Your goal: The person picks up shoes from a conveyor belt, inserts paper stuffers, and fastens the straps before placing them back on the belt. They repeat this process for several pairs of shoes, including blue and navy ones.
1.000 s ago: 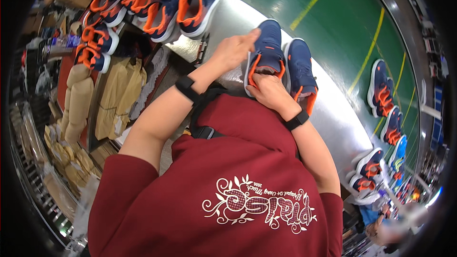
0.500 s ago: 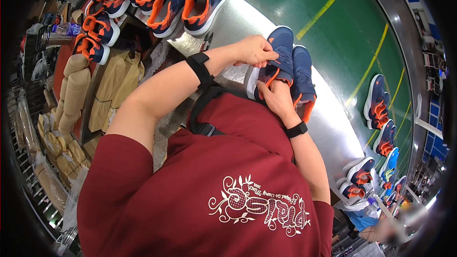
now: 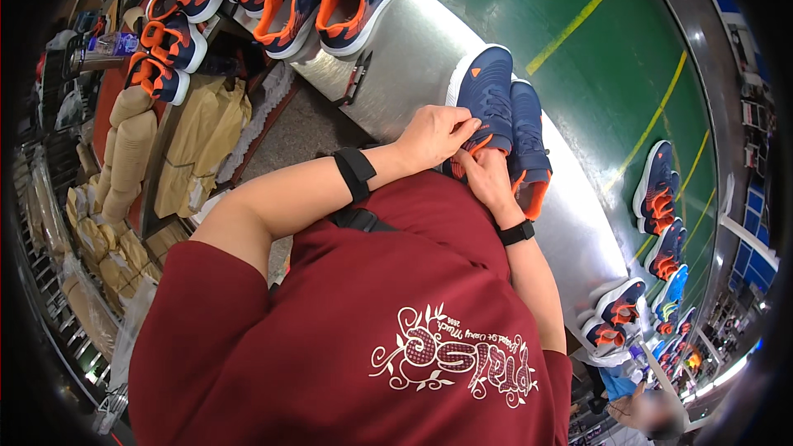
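A navy sneaker [image 3: 486,87] with an orange lining and white sole stands on the metal bench top, toe pointing away from me. My right hand [image 3: 489,175] grips it at the collar, fingers inside the shoe opening and hidden, thumb outside. My left hand [image 3: 438,137] is closed in a pinch beside the laces and collar, on the shoe's left side. Whatever lies between those fingertips is too small to make out. A matching sneaker [image 3: 527,128] stands close along the right side of the first, its orange opening toward me.
More navy and orange sneakers [image 3: 357,4] crowd the bench's far left. Pens [image 3: 355,78] lie near them on the metal bench top [image 3: 413,37]. Brown paper stuffing [image 3: 198,136] is at the left. Beyond the bench, shoes [image 3: 657,190] stand in a row at right; a person [image 3: 640,405] is lower right.
My left hand has come down toward me, from beside the laces to nearer the collar. The right hand stays at the shoe's opening, and the sneaker has tilted slightly.
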A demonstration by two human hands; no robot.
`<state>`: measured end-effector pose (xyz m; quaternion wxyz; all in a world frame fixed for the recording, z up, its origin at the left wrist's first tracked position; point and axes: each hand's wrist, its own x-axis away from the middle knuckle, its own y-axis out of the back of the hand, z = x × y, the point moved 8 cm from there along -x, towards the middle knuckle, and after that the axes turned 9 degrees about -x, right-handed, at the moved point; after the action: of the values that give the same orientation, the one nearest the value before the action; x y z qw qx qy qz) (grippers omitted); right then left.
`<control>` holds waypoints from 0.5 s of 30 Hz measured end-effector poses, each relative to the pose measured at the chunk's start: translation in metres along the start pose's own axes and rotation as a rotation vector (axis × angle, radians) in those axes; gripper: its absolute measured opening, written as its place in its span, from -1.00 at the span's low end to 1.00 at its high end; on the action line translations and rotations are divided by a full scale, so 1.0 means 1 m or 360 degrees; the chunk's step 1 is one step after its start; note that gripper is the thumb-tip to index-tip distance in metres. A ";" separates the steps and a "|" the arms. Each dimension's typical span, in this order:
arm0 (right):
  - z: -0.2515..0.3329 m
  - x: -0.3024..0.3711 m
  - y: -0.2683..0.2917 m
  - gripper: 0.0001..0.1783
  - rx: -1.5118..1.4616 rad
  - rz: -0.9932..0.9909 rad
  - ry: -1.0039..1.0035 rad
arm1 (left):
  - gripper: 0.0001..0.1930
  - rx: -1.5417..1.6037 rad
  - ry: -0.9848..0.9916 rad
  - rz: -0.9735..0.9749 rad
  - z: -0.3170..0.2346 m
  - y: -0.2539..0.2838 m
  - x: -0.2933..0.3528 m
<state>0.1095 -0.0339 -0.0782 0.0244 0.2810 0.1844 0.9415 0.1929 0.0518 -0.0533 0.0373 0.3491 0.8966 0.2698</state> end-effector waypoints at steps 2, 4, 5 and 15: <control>-0.001 -0.003 0.000 -0.55 -0.0025 0.0015 0.0024 | -0.72 -0.0084 -0.0059 -0.0064 -0.001 0.001 -0.002; 0.001 -0.003 0.000 -0.56 -0.0051 0.0024 0.0040 | -0.67 -0.0142 -0.0134 -0.0163 -0.001 0.000 -0.003; 0.005 -0.002 0.001 -0.56 0.0004 0.0034 0.0080 | -0.67 -0.0139 -0.0141 -0.0163 0.001 -0.001 -0.004; 0.120 0.067 0.039 -0.69 0.0331 0.0133 0.0430 | -0.68 0.0751 0.0324 0.0573 -0.055 0.020 -0.007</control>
<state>0.1203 -0.0198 0.0637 -0.0690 0.1603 0.2704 0.9468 0.1965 0.0350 0.0029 -0.1831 0.4725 0.8574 0.0900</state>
